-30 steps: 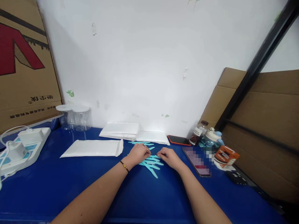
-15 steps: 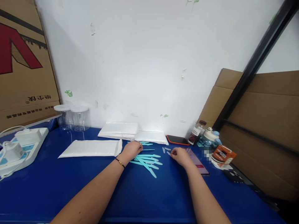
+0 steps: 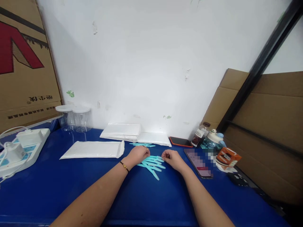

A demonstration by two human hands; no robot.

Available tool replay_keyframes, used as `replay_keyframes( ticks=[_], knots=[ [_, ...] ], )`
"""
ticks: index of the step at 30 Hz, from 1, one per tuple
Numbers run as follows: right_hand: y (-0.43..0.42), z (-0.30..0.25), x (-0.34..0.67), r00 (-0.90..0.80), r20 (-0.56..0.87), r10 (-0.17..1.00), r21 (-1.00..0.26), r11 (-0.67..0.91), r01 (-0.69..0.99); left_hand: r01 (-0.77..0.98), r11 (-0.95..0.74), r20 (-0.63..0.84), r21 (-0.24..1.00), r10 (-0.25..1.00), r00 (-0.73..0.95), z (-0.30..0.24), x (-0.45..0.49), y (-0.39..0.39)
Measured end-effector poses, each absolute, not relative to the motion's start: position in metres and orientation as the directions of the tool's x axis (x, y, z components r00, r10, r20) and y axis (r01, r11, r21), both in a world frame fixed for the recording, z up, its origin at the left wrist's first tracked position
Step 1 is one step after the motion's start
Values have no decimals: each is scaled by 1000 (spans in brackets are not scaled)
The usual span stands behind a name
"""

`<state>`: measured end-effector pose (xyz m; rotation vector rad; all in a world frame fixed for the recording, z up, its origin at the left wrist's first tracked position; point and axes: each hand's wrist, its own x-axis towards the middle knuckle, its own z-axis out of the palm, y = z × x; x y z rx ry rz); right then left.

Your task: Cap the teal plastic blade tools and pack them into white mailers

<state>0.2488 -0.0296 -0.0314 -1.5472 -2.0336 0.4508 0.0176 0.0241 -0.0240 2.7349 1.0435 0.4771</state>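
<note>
My left hand [image 3: 138, 154], with a dark beaded bracelet at its wrist, is closed in a pinch on a slim teal eyebrow razor [image 3: 155, 156]. My right hand [image 3: 174, 160] pinches close to that razor's far end; what lies between its fingertips is too small to make out. Beneath and in front of both hands several more teal razors [image 3: 152, 171] lie fanned out on the blue table [image 3: 151, 201]. A few others [image 3: 142, 144] lie behind my left hand. The small clear pieces are hidden, probably by my right hand.
A white padded envelope [image 3: 93, 149] lies to the left, and more envelopes [image 3: 121, 130] are stacked by the wall. Two clear jars [image 3: 81, 119] and a power strip [image 3: 35, 151] stand left. Right are phones [image 3: 181, 142], a bottle [image 3: 200, 135], a jug [image 3: 213, 140] and an orange box [image 3: 228, 159].
My left hand has moved slightly right with the razor, and my right hand has come left from the small clear pieces. The gap between the hands has narrowed.
</note>
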Motion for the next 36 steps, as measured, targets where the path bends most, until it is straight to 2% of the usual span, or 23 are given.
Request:
replay_keyframes(
  ticks=[4,9,15,17,21,24,27,31,36],
  knots=[
    [-29,-31,256,-218,211,953,-563,301,770,594,-754,244,280,655,715,-26,16,26],
    [-23,-35,275,-123,346,930,-445,278,852,756,-635,350,158,752,558,-31,7,33],
    [-18,-37,265,-201,272,941,-330,287,899,790,-602,317,114,776,545,-30,3,35],
    [-18,-39,262,-166,260,951,-351,254,901,771,-622,294,138,769,568,-26,3,34],
    [-18,-46,264,-111,180,977,-541,193,819,714,-676,242,180,734,634,-16,3,31],
    [-19,-47,267,-122,142,982,-618,184,765,680,-709,244,185,704,667,-12,5,28],
    [-21,-43,265,-172,171,970,-601,241,762,670,-718,249,186,694,675,-12,7,27],
    [-27,-35,262,-212,216,953,-505,294,811,664,-721,266,198,692,671,-14,7,28],
    [-31,-30,265,-134,103,986,-596,169,785,663,-724,252,190,689,680,-15,6,28]
  ],
)
